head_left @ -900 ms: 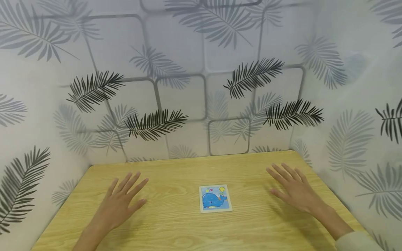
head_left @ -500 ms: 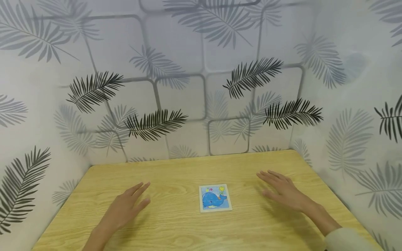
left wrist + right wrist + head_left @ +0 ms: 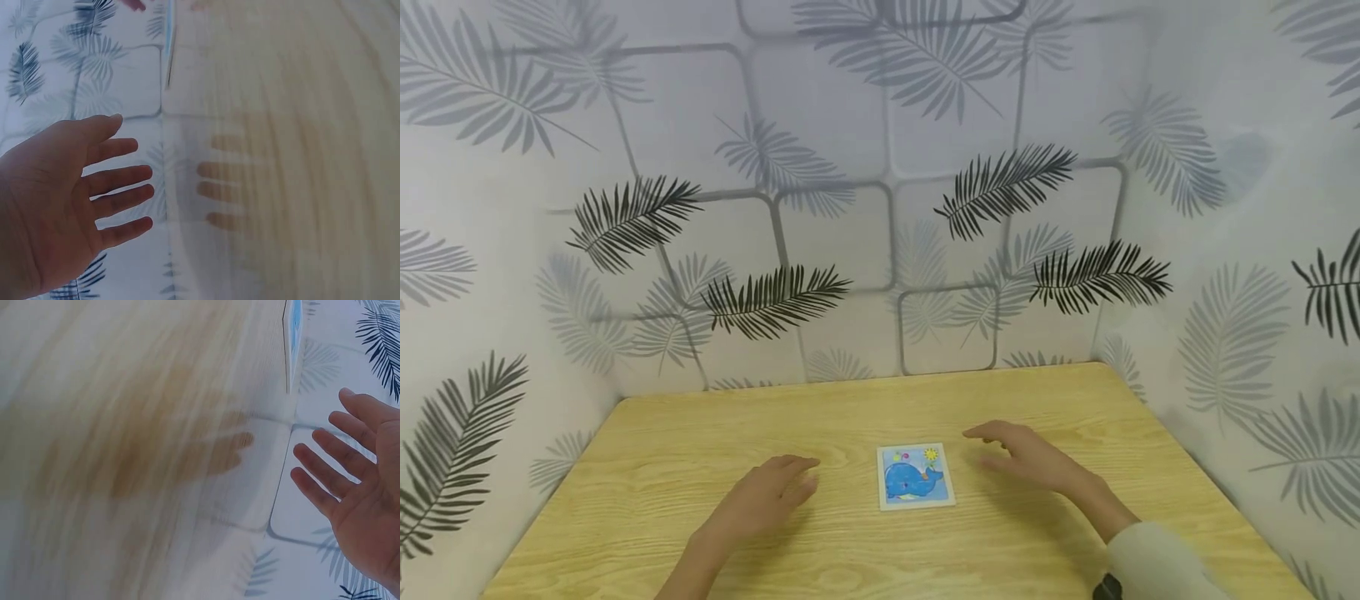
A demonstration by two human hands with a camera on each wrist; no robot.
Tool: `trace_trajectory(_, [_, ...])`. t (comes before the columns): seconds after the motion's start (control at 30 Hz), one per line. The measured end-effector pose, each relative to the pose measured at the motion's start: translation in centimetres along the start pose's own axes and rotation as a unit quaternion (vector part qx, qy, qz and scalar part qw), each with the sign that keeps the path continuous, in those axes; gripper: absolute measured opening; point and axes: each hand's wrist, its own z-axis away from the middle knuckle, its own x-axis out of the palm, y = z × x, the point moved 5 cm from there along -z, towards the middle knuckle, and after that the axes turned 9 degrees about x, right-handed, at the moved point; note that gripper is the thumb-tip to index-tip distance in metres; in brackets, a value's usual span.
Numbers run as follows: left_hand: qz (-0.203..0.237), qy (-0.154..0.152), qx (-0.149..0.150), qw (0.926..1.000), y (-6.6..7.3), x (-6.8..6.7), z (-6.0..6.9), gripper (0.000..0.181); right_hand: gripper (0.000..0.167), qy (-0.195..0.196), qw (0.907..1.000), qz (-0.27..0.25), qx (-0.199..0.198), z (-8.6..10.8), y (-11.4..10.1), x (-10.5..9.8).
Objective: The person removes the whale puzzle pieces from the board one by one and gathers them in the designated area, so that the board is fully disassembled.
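A square picture board (image 3: 916, 477) with a white border lies flat on the table; it shows a blue whale and a yellow sun. To its left my left hand (image 3: 763, 496) hovers above the table, holding nothing. My right hand (image 3: 1026, 454) is in the air at the board's right, close to its edge but apart from it. Both palms face inward. In the left wrist view the left hand's fingers (image 3: 122, 200) are spread and nearly straight. The right wrist view shows the right hand's fingers (image 3: 328, 472) loosely extended, and the board appears edge-on at the top.
The wood-grain table (image 3: 820, 567) reaches back to a pale wall (image 3: 835, 250) with leaf prints. Similar leaf-patterned walls rise on the left and right sides. A light sleeve (image 3: 1157, 562) covers the right forearm, with a small dark item beside it.
Both hands have moved inward toward the picture board, the left one rightward and the right one leftward. Their fingers went from widely spread to closer together. The board stays in place.
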Motion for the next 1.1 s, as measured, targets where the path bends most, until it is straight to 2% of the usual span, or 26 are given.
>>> trace_trajectory(0.1, [-0.025, -0.016, 0.04, 0.9988, 1.0, 1.3, -1.2, 0.042, 0.038, -0.011, 0.9999, -0.01, -0.003, -1.0, -0.6, 0.8])
trace_trajectory(0.17, [-0.037, -0.019, 0.055, 0.9976, 1.5, 2.1, -1.9, 0.04, 0.035, -0.015, 0.9997, -0.019, -0.002, -1.6, -1.0, 1.4])
trace_trajectory(0.4, [-0.066, -0.021, 0.042, 0.9967, 2.5, 4.4, -3.9, 0.045, 0.034, -0.038, 0.9971, -0.065, -0.012, -3.3, -2.6, 3.6])
trace_trajectory(0.57, [-0.062, -0.037, 0.067, 0.9951, 4.1, 5.5, -5.1, 0.05, 0.033, -0.047, 0.9964, -0.067, -0.02, -4.4, -3.6, 4.6])
trace_trajectory(0.77, [-0.052, -0.061, 0.086, 0.9931, 5.5, 5.8, -5.3, 0.049, 0.032, -0.046, 0.9972, -0.053, -0.024, -5.5, -4.4, 5.0])
trace_trajectory(1.0, [-0.063, -0.095, 0.083, 0.99, 5.8, 5.7, -5.0, 0.05, 0.033, -0.064, 0.9966, -0.052, 0.003, -6.5, -4.8, 5.8])
trace_trajectory(1.1, [-0.057, -0.099, 0.08, 0.9902, 5.9, 5.6, -5.0, 0.051, 0.032, -0.072, 0.997, -0.028, 0.006, -7.1, -5.0, 6.1])
